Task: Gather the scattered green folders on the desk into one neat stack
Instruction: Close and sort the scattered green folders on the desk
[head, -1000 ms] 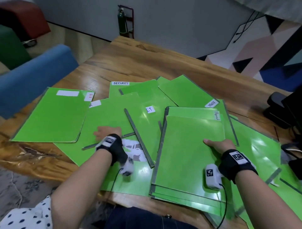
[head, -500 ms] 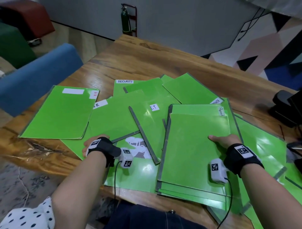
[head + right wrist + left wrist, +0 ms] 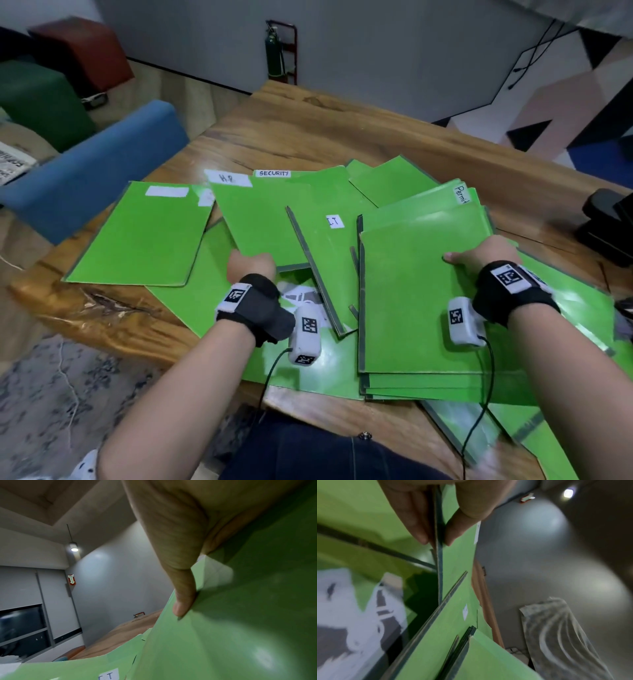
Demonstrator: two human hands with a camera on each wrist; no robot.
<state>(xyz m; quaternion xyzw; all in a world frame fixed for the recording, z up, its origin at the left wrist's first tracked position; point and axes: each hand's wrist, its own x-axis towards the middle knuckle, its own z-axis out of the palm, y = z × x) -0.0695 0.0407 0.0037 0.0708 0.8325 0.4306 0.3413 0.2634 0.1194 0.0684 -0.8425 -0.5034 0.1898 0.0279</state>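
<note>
Several green folders lie scattered and overlapping on the wooden desk. My left hand pinches the near grey edge of the "H.R" folder and holds it tilted up off the others. In the left wrist view, the fingers and thumb clamp that edge of the H.R folder. My right hand grips the right side of a squared folder stack. Its thumb lies on the top folder; the fingers are hidden underneath.
A folder with a blank label lies at the left, and the "I.T" folder sits in the middle. More folders spread under the stack to the right. A blue chair stands at the left and a black device at the right edge.
My left hand left the folder tops, slid to the H.R folder's near edge, pinched it and raised it. My right hand kept its hold on the stack.
</note>
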